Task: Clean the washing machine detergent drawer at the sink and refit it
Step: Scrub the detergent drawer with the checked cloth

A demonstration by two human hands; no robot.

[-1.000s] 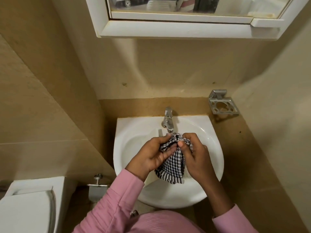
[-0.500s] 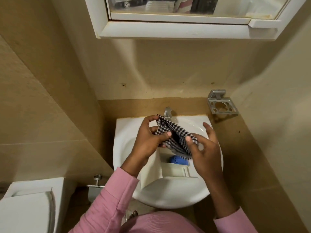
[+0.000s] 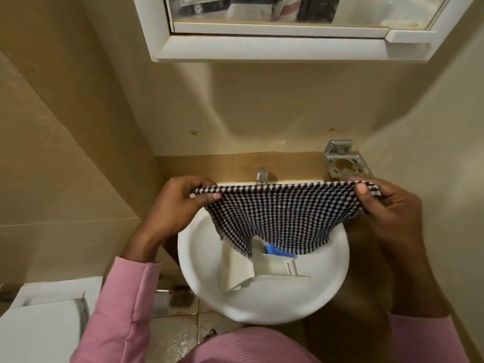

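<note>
A black-and-white checked cloth [image 3: 282, 216] hangs spread wide above the white sink [image 3: 201, 263]. My left hand [image 3: 180, 203] pinches its upper left corner and my right hand [image 3: 387, 205] pinches its upper right corner. Under the cloth's lower edge, the white detergent drawer [image 3: 264, 268] lies in the basin with a blue insert [image 3: 277, 251] showing. The cloth hides the drawer's far end. Only the top of the tap [image 3: 262, 175] shows behind the cloth.
A metal holder [image 3: 344, 163] is fixed to the wall right of the tap. A white mirror cabinet [image 3: 288, 45] hangs overhead. A toilet [image 3: 42, 320] stands at lower left, and the tiled floor [image 3: 180, 334] under the sink looks wet.
The cloth was bunched between both hands over the basin. My hands have lifted and moved apart, stretching it out flat, and the drawer has come into sight below.
</note>
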